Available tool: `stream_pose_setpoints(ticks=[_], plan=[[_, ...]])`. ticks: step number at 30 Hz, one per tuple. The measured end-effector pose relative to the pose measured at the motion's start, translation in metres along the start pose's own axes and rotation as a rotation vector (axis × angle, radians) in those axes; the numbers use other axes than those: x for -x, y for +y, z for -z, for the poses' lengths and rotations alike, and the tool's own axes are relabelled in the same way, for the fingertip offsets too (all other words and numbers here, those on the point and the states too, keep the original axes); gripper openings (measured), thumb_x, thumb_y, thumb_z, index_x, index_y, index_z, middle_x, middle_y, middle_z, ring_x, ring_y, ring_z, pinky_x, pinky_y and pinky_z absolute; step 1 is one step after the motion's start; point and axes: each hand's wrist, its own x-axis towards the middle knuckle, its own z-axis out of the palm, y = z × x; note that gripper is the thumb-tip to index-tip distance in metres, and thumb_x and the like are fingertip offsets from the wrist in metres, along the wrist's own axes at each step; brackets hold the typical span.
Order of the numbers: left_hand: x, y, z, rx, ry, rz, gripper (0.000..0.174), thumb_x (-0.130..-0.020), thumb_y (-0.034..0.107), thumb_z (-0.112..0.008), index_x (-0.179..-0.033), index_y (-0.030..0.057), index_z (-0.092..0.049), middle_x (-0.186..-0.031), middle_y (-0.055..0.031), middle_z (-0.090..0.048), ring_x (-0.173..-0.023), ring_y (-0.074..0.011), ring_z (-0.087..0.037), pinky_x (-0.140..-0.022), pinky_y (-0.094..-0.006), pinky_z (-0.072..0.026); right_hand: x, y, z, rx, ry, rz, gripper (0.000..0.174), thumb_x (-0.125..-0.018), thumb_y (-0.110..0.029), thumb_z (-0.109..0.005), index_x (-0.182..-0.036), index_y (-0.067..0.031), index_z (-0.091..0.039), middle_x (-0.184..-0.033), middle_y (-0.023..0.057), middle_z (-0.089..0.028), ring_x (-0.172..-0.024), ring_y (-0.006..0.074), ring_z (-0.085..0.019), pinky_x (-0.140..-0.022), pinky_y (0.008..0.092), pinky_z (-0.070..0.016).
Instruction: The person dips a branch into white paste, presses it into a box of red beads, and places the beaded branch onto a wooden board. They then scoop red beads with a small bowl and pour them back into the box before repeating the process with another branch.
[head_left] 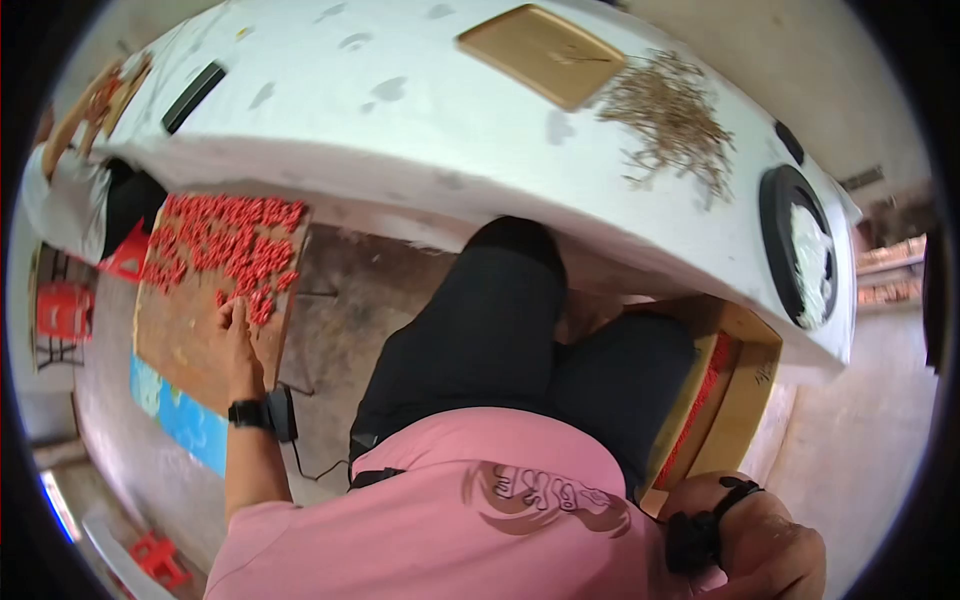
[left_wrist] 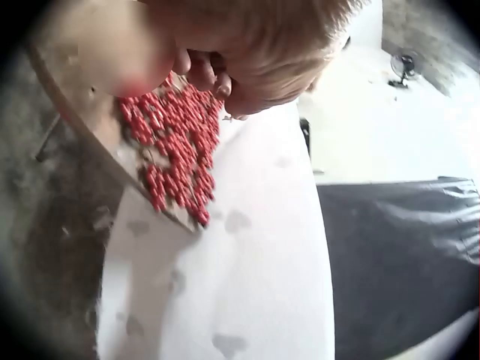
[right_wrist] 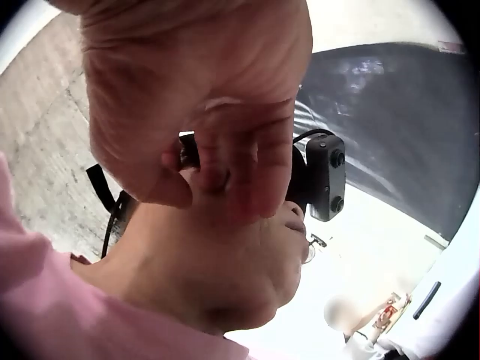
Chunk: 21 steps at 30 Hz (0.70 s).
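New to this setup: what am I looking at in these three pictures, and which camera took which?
No machine here: a person works with bare hands and wears three cameras. The wide picture comes from the head, looking down over a pink shirt and black trousers at a white table. On it lie a tan tray, a heap of thin sticks and a black basin. The left hand reaches down to a brown board strewn with small red pieces; the left wrist picture shows its fingertips at them. The right wrist picture shows the right hand, raised, fingers curled; whether it holds anything cannot be told.
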Motion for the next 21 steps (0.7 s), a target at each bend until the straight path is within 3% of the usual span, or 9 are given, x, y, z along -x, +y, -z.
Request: stream_pose_setpoints(ticks=[1,3,9,10,12,15,18,21], plan=[[0.013,0.018,-0.021,-0.011,-0.065,-0.042,0.015,-0.095,0.019,-0.069,-0.104,0.0066,-0.069,-0.089,0.0033,-0.061,-0.081,-0.0056,-0.053,-0.071,-0.0212,-0.0414,0.002,0.002,0.006,0.011,-0.003,0.085,0.034,-0.084,0.0,-0.056,-0.114,-0.0132,-0.049,-0.067,0.0088,-0.057,-0.055,0.0241,-0.063,-0.047,0.0369,-0.055],[0.041,0.05,-0.067,-0.006,-0.213,-0.117,0.017,-0.094,0.015,-0.069,-0.105,0.003,-0.069,-0.094,0.0008,-0.066,-0.087,-0.0071,-0.057,-0.078,-0.0226,-0.0461,0.007,0.01,0.028,-0.043,-0.128,0.458,0.061,-0.084,-0.002,-0.057,-0.142,-0.0145,-0.04,-0.069,0.0123,-0.063,-0.054,0.0251,-0.063,-0.048,0.0372,-0.0552],[0.134,0.154,-0.246,-0.161,-0.692,-0.495,0.01,-0.093,0.008,-0.068,-0.099,-0.0003,-0.07,-0.09,0.0003,-0.066,-0.08,-0.0068,-0.058,-0.071,-0.0229,-0.0478,-0.006,0.019,0.056,-0.249,-0.037,0.558,0.007,-0.083,0.003,-0.061,-0.09,0.0046,-0.061,-0.082,0.0107,-0.058,-0.054,0.0196,-0.062,-0.045,0.0311,-0.0552],[0.146,0.163,-0.272,-0.17,-0.733,-0.6,0.01,-0.092,0.008,-0.069,-0.098,0.0001,-0.07,-0.088,-0.0013,-0.066,-0.078,-0.0078,-0.058,-0.07,-0.0234,-0.0479,-0.003,0.017,0.059,-0.272,-0.004,0.543,0.002,-0.082,0.003,-0.06,-0.084,0.0034,-0.061,-0.077,0.0101,-0.058,-0.054,0.0196,-0.062,-0.045,0.031,-0.0551],[0.168,0.181,-0.318,-0.219,-0.801,-0.786,0.012,-0.087,0.008,-0.072,-0.098,0.002,-0.071,-0.087,-0.0045,-0.067,-0.074,-0.0106,-0.06,-0.068,-0.0247,-0.0483,0.001,0.014,0.063,-0.322,0.08,0.519,0.009,-0.081,0.002,-0.06,-0.073,0.001,-0.062,-0.067,0.0088,-0.057,-0.055,0.0196,-0.064,-0.045,0.031,-0.055],[0.189,0.182,-0.38,-0.264,-0.806,-0.924,0.019,-0.08,0.014,-0.077,-0.097,0.0064,-0.072,-0.09,-0.0085,-0.068,-0.074,-0.0199,-0.064,-0.064,-0.0308,-0.0506,0.01,0.006,0.076,-0.235,0.077,0.466,0.008,-0.082,-0.001,-0.058,-0.077,0.0014,-0.064,-0.068,0.0093,-0.059,-0.055,0.0191,-0.063,-0.044,0.0316,-0.055],[0.197,0.169,-0.419,-0.352,-0.649,-1.165,0.019,-0.078,0.018,-0.078,-0.091,0.0084,-0.07,-0.089,-0.0082,-0.067,-0.077,-0.0263,-0.065,-0.065,-0.0378,-0.0519,0.022,-0.003,0.088,-0.173,0.079,0.412,0.011,-0.083,-0.004,-0.057,-0.079,0.0008,-0.066,-0.068,0.0094,-0.061,-0.054,0.0196,-0.063,-0.045,0.0323,-0.0553],[0.2,0.154,-0.436,-0.541,-0.633,-1.105,0.019,-0.076,0.022,-0.079,-0.086,0.0098,-0.067,-0.087,-0.0074,-0.066,-0.079,-0.0307,-0.065,-0.067,-0.0426,-0.0521,0.038,-0.012,0.091,-0.078,0.119,0.367,0.011,-0.084,-0.006,-0.057,-0.082,-0.0003,-0.066,-0.068,0.0095,-0.061,-0.056,0.02,-0.064,-0.045,0.0327,-0.0556]])
